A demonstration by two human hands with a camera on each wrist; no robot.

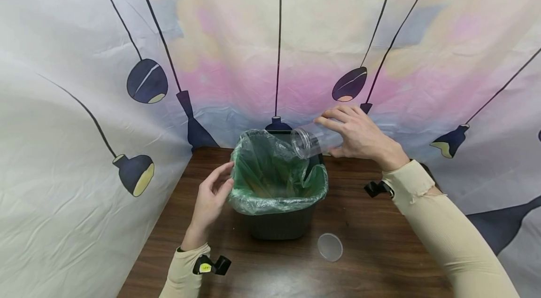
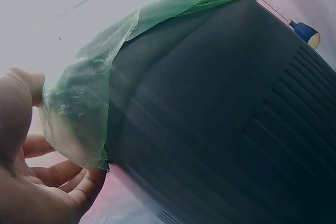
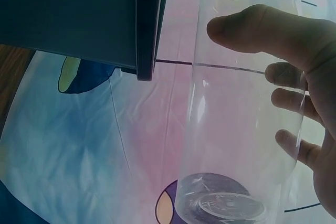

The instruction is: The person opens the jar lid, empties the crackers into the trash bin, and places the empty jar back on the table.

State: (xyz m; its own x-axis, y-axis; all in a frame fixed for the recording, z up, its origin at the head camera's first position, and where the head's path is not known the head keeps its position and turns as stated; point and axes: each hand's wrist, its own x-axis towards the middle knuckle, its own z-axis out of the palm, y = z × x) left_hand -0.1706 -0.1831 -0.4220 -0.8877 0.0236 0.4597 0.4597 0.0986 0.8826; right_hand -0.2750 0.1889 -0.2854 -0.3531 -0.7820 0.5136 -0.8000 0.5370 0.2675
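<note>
A clear plastic jar (image 1: pixel 319 140) lies tilted almost on its side in my right hand (image 1: pixel 357 133), its open mouth over the right rim of a dark bin (image 1: pixel 279 226). The right wrist view shows my thumb (image 3: pixel 239 29) on one side of the jar and my fingers on the other; nothing shows inside it. A green plastic bag (image 1: pixel 276 204) lines the bin and folds over its rim. On the left side, my left hand (image 1: pixel 211 199) touches the bag at the rim with loosely bent fingers (image 2: pixel 55 174).
A round clear lid (image 1: pixel 330 247) lies on the brown wooden table (image 1: pixel 270 274), in front of the bin and to its right. Behind the table hangs a cloth backdrop (image 1: pixel 236 44) printed with lamps, close to the bin's back.
</note>
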